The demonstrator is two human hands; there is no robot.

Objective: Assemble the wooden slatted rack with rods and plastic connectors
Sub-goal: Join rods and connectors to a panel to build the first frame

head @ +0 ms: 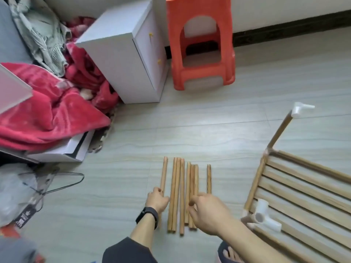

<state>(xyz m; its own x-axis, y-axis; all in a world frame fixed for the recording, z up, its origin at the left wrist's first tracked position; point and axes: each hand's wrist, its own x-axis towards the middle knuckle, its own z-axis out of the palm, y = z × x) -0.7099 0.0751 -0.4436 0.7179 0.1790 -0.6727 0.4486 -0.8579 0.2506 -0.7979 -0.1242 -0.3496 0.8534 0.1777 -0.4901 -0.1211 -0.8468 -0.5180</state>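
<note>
Several loose wooden rods [182,194] lie side by side on the floor in front of me. My left hand [157,200], with a black wristband, curls its fingers round the leftmost rod [164,173]. My right hand [209,211] hovers over the middle rods with fingers loosely curled, holding nothing that I can see. At the right lies the partly built slatted rack [307,188]. A white plastic connector [263,211] sits at its near corner. A rod [281,128] rises from its far corner, capped by another white connector [299,109].
An orange plastic stool [201,44] and a white cabinet [121,59] stand at the back. A red blanket [47,111] drapes over a white box [62,150] at the left. A wire hanger [62,183] and a plastic bag [13,190] lie near left.
</note>
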